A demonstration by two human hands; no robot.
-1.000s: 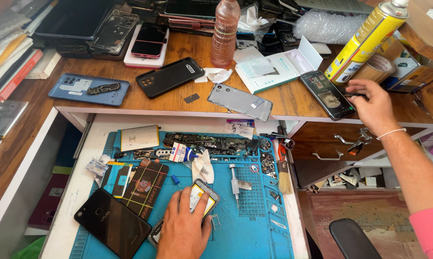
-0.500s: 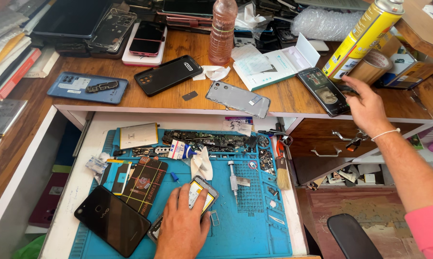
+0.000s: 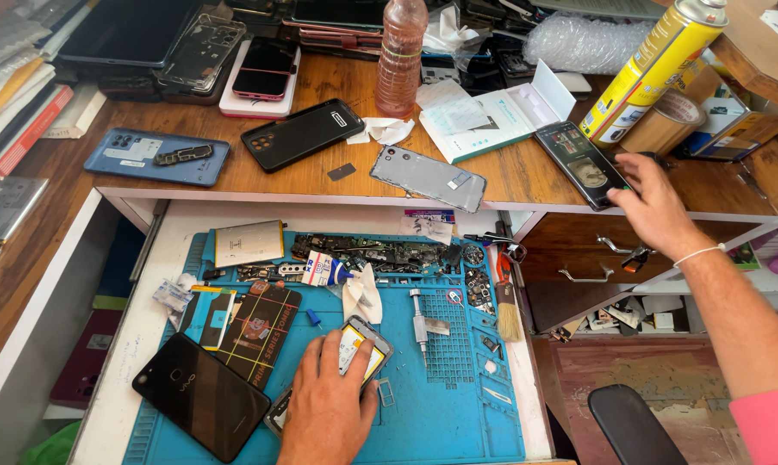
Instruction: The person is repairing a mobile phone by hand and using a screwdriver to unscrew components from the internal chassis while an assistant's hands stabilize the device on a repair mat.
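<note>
From the head camera we see our left hand lying flat, fingers together, pressing an opened phone with a yellow interior onto the blue repair mat; it presses rather than grips, and the phone's top end pokes out at the hand's 1 o'clock. Our right hand is well apart, up at 2 o'clock from the left, fingers loosely spread, fingertips touching the lower edge of a dark lit phone on the wooden bench. Whether it grips that phone we cannot tell. A yellow spray can leans just beyond, at the right hand's 12 o'clock. A black phone lies on the mat at the left hand's 9 o'clock, a grey back cover at its 12 o'clock.
</note>
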